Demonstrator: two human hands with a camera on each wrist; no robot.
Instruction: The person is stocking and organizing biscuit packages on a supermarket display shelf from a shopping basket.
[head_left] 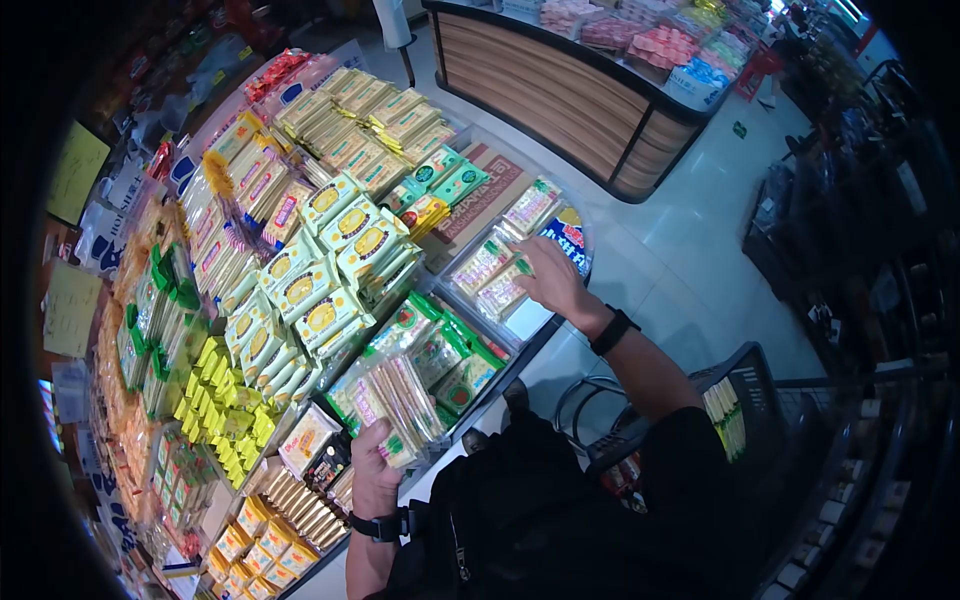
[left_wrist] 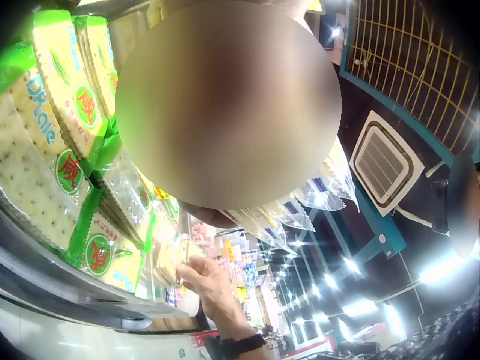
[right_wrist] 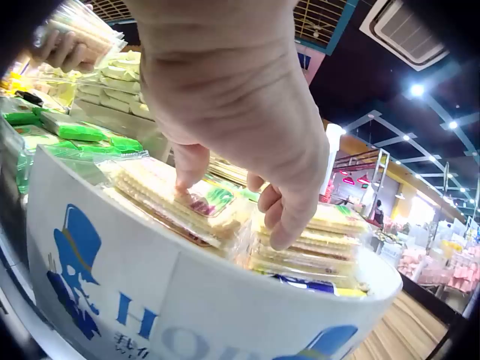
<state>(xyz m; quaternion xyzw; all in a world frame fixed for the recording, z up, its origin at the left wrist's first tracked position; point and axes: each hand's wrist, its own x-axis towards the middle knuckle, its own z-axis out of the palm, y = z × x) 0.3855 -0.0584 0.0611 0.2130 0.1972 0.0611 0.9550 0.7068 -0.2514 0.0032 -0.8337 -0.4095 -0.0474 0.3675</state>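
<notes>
My left hand (head_left: 372, 462) grips several clear-wrapped cracker packs (head_left: 400, 400) at their lower end, above green-edged cracker packs (head_left: 470, 375). In the left wrist view a large blurred patch hides most of that hand and its load. My right hand (head_left: 555, 283) reaches down over a corner bin of flat cracker packs (head_left: 475, 265). From the right wrist, the thumb (right_wrist: 191, 165) rests on top of one wrapped cracker pack (right_wrist: 169, 195). The bent fingers (right_wrist: 281, 217) come down at a neighbouring stack of cracker packs (right_wrist: 322, 244), with a gap between them and the thumb.
A white curved bin wall (right_wrist: 150, 292) with blue print stands before the packs. Beyond the left hand lie pale green snack packs (head_left: 320, 285) and yellow packets (head_left: 220, 410). A shopping basket (head_left: 745, 400) stands at right, and a wood-panelled counter (head_left: 560, 90) across the aisle.
</notes>
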